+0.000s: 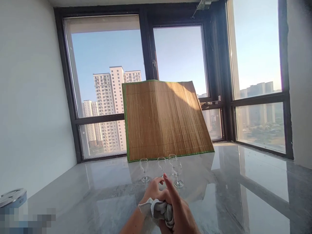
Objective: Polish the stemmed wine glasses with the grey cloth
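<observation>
Low in the middle of the head view my two hands meet over a shiny grey marble surface (231, 195). My left hand (152, 191) curls its fingers round a crumpled grey cloth (162, 211). My right hand (179, 211) lies against the cloth with its index finger stretched up and forward. Just beyond the hands stand several small clear stemmed glasses: one on the left (144, 169), one in the middle (161, 165), one on the right (177, 174). All stand upright and untouched.
A bamboo mat (165, 120) with a green edge leans against the window behind the glasses. Dark-framed windows (147, 48) run along the back and right. A white wall (29, 97) is on the left. A round metal lid (12, 196) sits at the lower left.
</observation>
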`<state>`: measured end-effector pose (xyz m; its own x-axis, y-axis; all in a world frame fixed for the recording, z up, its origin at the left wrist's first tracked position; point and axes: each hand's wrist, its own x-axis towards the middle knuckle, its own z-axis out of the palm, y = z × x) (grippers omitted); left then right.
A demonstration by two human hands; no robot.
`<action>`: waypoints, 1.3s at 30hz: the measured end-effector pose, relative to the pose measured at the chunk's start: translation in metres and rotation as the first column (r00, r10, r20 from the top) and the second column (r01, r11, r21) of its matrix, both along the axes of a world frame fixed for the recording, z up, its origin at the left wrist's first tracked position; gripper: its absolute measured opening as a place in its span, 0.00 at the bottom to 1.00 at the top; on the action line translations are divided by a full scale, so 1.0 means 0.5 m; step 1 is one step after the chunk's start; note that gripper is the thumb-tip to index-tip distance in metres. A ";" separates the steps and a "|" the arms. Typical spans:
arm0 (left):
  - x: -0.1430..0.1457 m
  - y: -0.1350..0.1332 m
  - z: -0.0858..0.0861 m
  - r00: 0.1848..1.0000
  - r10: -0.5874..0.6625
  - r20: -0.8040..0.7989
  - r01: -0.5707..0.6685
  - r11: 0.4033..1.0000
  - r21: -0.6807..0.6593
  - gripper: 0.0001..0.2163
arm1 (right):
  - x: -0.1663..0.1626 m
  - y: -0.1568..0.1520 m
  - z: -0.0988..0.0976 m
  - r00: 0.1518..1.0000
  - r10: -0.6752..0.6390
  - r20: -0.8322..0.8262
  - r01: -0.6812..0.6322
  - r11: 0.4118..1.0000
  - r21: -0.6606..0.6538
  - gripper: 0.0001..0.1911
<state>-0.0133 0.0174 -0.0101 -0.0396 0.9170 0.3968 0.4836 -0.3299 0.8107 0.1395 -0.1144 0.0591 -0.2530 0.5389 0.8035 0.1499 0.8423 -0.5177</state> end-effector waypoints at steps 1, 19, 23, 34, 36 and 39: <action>-0.026 -0.004 0.006 0.999 0.029 -0.019 -0.029 1.000 0.011 0.05 | -0.008 0.014 -0.008 1.000 0.023 0.002 -0.023 1.000 0.000 0.49; -0.188 0.062 -0.015 0.920 0.085 0.383 0.032 0.957 -0.290 0.33 | -0.152 0.221 -0.118 0.934 -0.060 0.352 0.160 0.951 -0.263 0.38; -0.193 0.077 -0.026 0.956 0.041 0.290 0.038 0.965 -0.261 0.32 | -0.117 0.220 -0.115 0.869 -0.105 0.483 0.245 0.940 -0.237 0.30; -0.183 0.082 -0.033 0.980 0.056 0.191 -0.010 0.972 -0.236 0.26 | -0.030 0.227 -0.148 0.841 -0.122 0.528 0.286 0.928 -0.241 0.33; -0.180 0.077 -0.028 0.979 0.057 0.196 -0.010 0.973 -0.230 0.25 | -0.035 0.236 -0.155 0.848 -0.119 0.516 0.285 0.923 -0.257 0.32; -0.177 0.072 -0.022 0.979 0.059 0.196 -0.013 0.974 -0.227 0.24 | -0.048 0.250 -0.159 0.858 -0.104 0.503 0.282 0.914 -0.291 0.30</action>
<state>-0.1018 0.0533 -0.0209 -0.1319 0.9778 0.1628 0.3126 -0.1148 0.9429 0.1152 0.0106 -0.0205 -0.4104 0.8336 0.3698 0.5882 0.5518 -0.5912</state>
